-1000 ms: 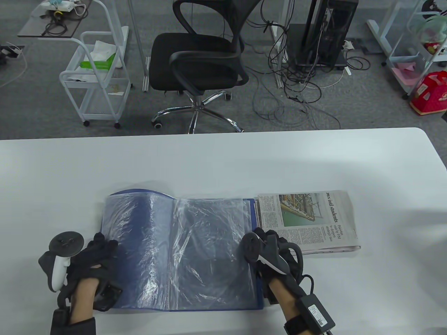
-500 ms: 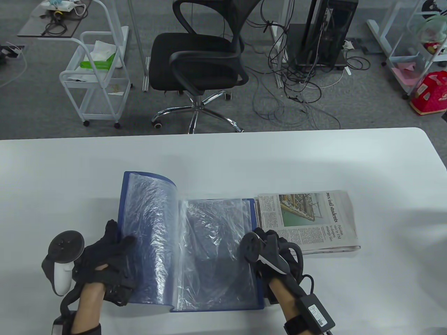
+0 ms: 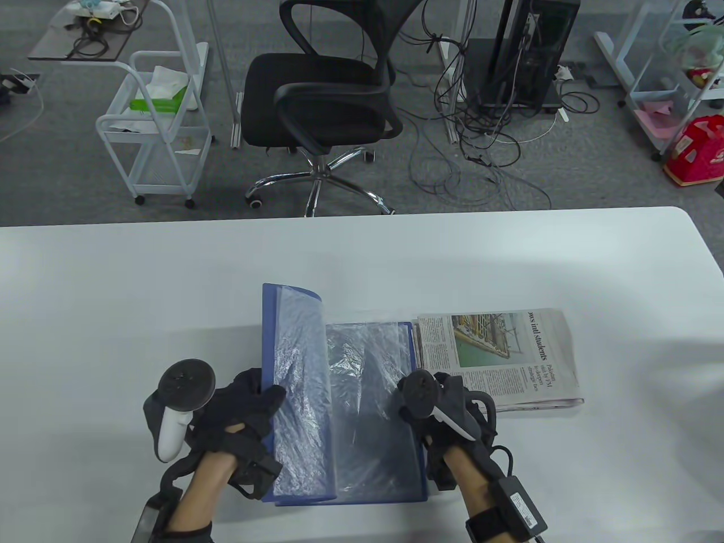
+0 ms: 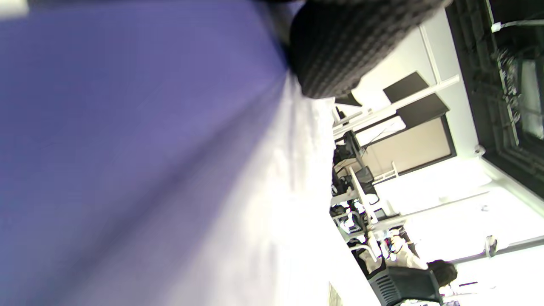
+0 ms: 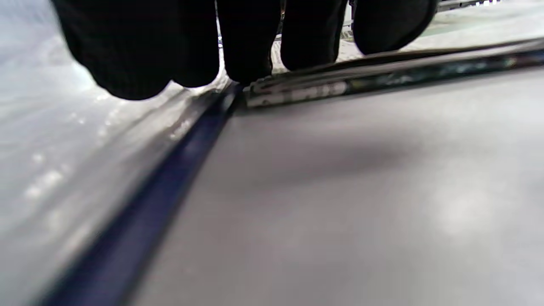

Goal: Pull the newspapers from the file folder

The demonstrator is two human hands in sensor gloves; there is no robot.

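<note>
A blue file folder point(image 3: 373, 407) with clear plastic sleeves lies half open near the table's front edge. Its left cover point(image 3: 294, 384) stands nearly upright. My left hand point(image 3: 266, 404) grips that cover's outer edge; in the left wrist view the blue cover point(image 4: 106, 127) fills the frame under a gloved finger point(image 4: 340, 46). My right hand point(image 3: 438, 396) rests on the folder's right edge, fingers point(image 5: 246, 42) down at the blue rim point(image 5: 170, 170), holding nothing. A folded newspaper point(image 3: 498, 356) lies flat on the table right of the folder, and its edge point(image 5: 340, 87) shows in the right wrist view.
The white table point(image 3: 362, 254) extends beyond and to both sides of the folder. Behind it stand a black office chair point(image 3: 328, 102), a white trolley point(image 3: 153, 124) and floor cables point(image 3: 481, 141).
My left hand has moved right and lifted the folder's left cover with its sleeves from flat to nearly upright. The right hand and the newspaper have stayed put.
</note>
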